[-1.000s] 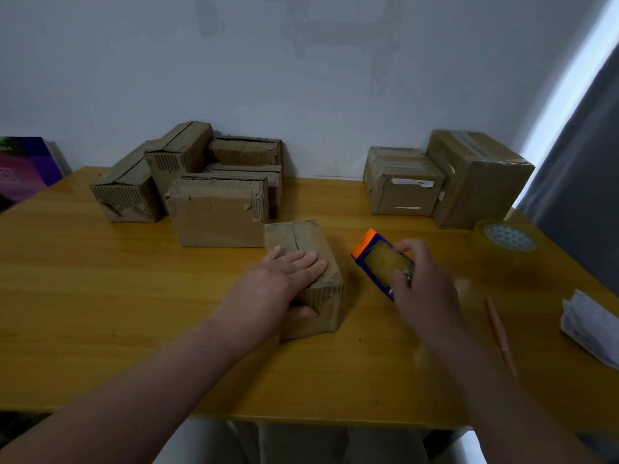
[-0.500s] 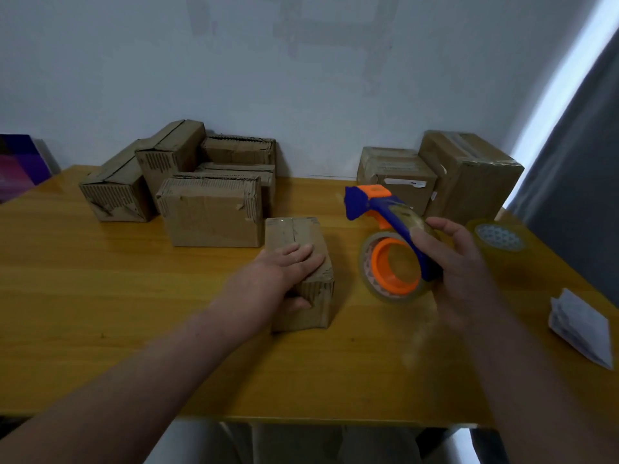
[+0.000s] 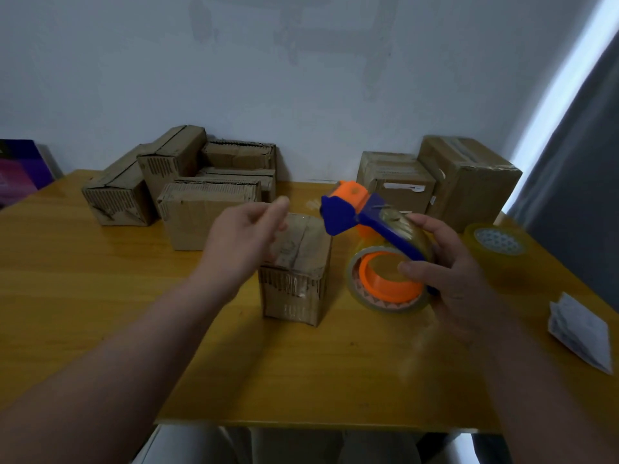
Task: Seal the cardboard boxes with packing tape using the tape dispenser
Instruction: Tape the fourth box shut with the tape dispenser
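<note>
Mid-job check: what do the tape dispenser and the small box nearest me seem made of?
The tape dispenser looks like moulded plastic: blue frame, orange parts, smooth, evenly coloured, slightly glossy. The small box is corrugated cardboard, matte brown; fluting shows along its torn front edge, with a shiny patch that may be tape.

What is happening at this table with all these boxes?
A person is getting ready to tape a small cardboard box standing on the wooden table. The right hand grips a blue and orange tape dispenser in the air beside the box. The left hand hovers over the box, blurred, holding nothing visible. Other cardboard boxes stand by the wall.
</note>
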